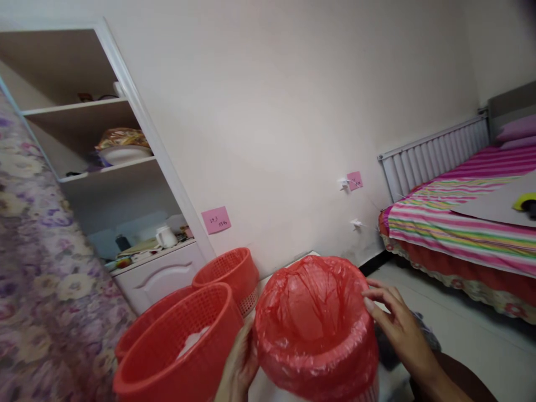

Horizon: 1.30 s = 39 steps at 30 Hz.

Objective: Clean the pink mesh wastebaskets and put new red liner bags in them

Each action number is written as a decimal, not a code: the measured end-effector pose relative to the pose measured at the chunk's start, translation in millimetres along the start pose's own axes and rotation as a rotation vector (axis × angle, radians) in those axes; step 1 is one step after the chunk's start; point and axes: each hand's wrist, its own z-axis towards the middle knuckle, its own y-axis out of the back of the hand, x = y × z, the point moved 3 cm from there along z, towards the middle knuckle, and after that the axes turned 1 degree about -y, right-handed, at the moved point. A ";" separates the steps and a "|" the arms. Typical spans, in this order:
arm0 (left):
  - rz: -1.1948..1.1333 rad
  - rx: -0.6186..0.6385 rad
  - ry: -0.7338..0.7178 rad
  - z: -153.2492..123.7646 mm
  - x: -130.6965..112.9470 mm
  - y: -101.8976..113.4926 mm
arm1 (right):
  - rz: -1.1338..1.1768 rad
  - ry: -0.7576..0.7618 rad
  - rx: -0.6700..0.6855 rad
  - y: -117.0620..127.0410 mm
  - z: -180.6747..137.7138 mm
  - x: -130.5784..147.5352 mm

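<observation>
In front of me stands a red bin lined with a thin red plastic bag. The bag is folded out over the rim and hangs down the outside in wrinkles. My left hand grips the left side of the lined bin, its fingers partly hidden. On the right, the thumb and fingers of my right hand close on the bag at the rim.
Left of the bin are red perforated baskets, one holding something white. A shelf unit and a floral curtain rise at the left. A bed stands at the right, and a dark bundle lies beside my right hand.
</observation>
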 end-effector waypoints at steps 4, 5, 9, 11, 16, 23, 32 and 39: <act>-0.018 -0.028 -0.029 -27.9 3.0 -4.2 | -0.007 0.019 0.050 -7.7 30.4 0.1; -0.020 -0.029 -0.046 -36.3 6.4 -6.1 | 0.026 0.018 0.078 -10.1 40.9 -1.9; -0.026 -0.025 -0.043 -64.9 33.5 -7.8 | 0.151 -0.019 0.195 -16.0 78.8 -13.1; -0.019 -0.056 -0.006 -72.3 48.4 -0.9 | 0.086 -0.004 0.152 -13.1 85.8 -15.3; 0.053 -0.100 -0.074 -69.7 45.8 20.8 | -0.038 0.072 0.112 -7.0 64.2 -10.3; 0.268 -0.093 -0.179 -32.2 -6.4 12.1 | -0.006 0.044 0.099 -11.0 49.5 -18.2; 0.909 -0.230 -0.247 20.1 -33.9 3.1 | 0.024 0.059 0.062 -14.8 47.7 -22.9; 1.211 -0.240 -0.206 21.9 -40.1 7.6 | 0.031 0.062 0.054 -15.0 46.7 -18.9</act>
